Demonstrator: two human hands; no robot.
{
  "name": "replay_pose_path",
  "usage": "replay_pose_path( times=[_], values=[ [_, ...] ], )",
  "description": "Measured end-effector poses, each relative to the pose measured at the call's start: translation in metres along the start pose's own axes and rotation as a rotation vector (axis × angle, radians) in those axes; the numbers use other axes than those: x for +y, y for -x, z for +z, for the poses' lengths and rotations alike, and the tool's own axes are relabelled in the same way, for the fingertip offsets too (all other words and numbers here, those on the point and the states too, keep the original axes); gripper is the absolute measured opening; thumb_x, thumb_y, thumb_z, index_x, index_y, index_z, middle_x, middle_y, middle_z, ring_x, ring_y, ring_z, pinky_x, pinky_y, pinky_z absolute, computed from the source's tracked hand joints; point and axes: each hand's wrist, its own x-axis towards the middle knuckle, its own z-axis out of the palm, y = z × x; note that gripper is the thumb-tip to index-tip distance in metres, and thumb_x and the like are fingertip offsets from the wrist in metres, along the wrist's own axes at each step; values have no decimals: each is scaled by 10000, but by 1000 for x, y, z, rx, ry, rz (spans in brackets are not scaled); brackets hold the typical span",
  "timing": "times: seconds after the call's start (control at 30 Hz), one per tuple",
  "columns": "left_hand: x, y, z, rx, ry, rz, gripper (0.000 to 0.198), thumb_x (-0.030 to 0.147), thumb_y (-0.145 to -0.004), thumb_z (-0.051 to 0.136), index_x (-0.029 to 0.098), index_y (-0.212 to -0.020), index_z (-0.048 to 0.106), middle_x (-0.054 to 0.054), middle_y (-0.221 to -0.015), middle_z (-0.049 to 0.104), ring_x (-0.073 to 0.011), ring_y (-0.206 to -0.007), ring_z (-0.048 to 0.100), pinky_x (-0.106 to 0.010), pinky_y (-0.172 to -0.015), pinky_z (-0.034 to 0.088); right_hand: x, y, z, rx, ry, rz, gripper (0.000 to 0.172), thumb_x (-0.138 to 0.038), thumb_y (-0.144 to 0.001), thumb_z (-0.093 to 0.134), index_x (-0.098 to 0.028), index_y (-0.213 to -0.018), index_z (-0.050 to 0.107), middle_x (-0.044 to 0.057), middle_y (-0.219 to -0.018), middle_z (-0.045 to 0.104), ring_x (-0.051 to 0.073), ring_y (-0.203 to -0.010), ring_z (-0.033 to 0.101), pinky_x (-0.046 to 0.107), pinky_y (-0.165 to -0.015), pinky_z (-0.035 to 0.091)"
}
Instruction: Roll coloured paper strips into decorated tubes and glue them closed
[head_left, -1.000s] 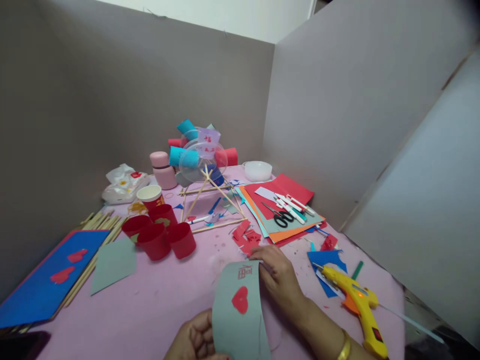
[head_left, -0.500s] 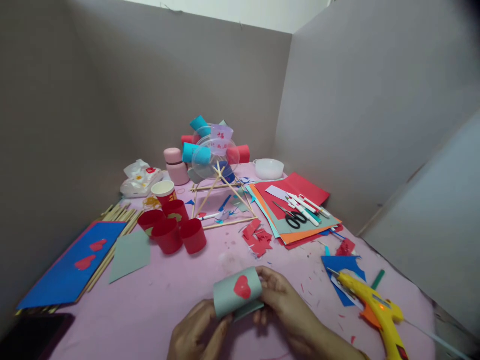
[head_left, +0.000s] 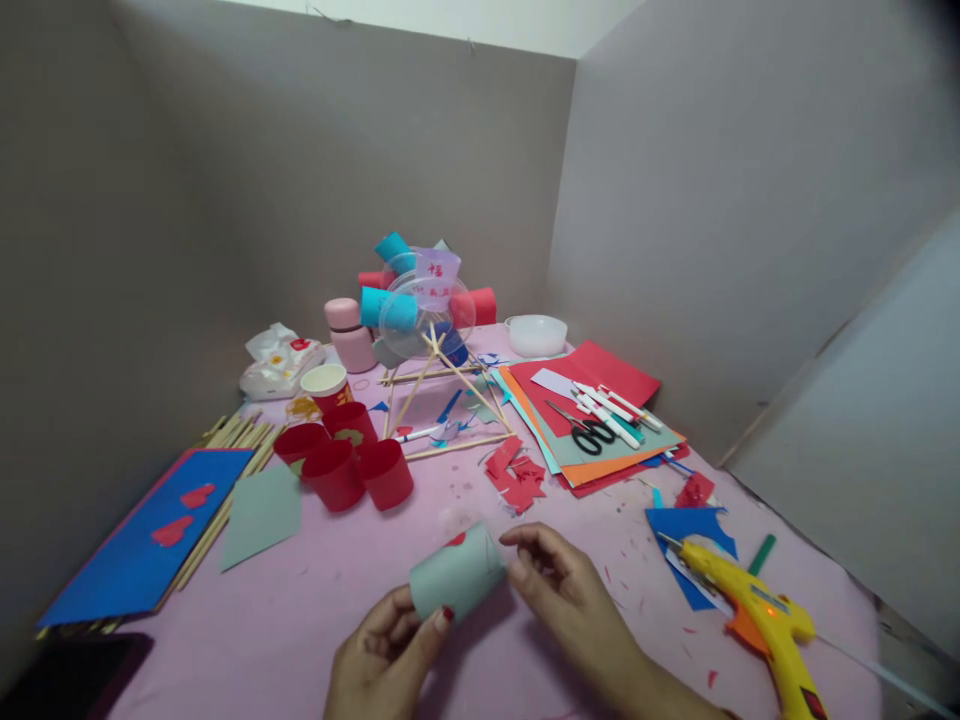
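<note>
My left hand grips the left end of a grey-green paper tube, its thumb with a red nail on the near side. Part of a red heart shows on the tube's upper edge. Thin lines run near its right end. My right hand is at that end, with thumb and forefinger close together on the tube's edge. Ahead stand several red paper tubes. To the left, a flat grey-green paper sheet lies beside a blue sheet with red paper hearts on it.
A yellow glue gun lies at the right on blue paper scraps. Scissors and white pens rest on stacked coloured paper. Behind stand a stick frame with a wheel of paper tubes, a pink flask and a paper cup.
The paper tube has turned in my hands, so its heart has moved from the front to the upper edge. My right fingers have shifted to the tube's end.
</note>
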Motion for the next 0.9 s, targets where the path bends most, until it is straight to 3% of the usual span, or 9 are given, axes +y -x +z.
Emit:
replay_pose_path(
  times=[0.07,0.17,0.33,0.47,0.67,0.9],
  values=[
    [0,0,3,0,84,-55,292,357,-591,774,177,-804,688,-20,-719,747,-193,-701,676,-217,-674,510,-1,1,0,-36,109,-76,256,-404,-753,636,-150,-784,632,-37,-651,428,113,-587,406,236,-552,322],
    [1,2,8,-16,162,-102,317,341,-580,784,162,-822,683,-38,-731,753,-204,-697,683,-254,-713,515,-1,0,0,-69,183,-59,288,-385,-770,602,-148,-608,586,-26,-617,429,128,-586,406,253,-550,305],
    [2,5,10,-20,193,-93,480,340,-547,805,171,-972,659,-52,-795,760,-223,-744,692,-295,-768,514,3,-3,-1,-30,116,12,268,-375,-759,609,-149,-616,590,-31,-618,425,131,-597,396,254,-563,304],
    [-2,4,7,1,193,-97,449,363,-583,789,170,-966,657,-52,-768,762,-224,-756,694,-307,-803,504,4,-2,-1,-50,31,79,260,-377,-729,644,-146,-619,594,-33,-615,441,127,-595,395,249,-564,305],
    [-7,1,0,-93,160,-87,494,405,-652,743,160,-1064,625,-67,-835,764,-216,-840,681,-280,-826,491,7,0,0,-62,-59,138,257,-353,-674,704,-150,-605,562,-50,-577,435,109,-564,370,232,-540,282],
    [-7,2,3,-72,157,-80,545,401,-677,722,149,-1144,602,-83,-870,761,-223,-871,674,-270,-808,490,10,-2,-1,-89,-121,157,290,-344,-645,729,-161,-598,509,-69,-541,404,90,-531,323,220,-504,242]
  ],
)
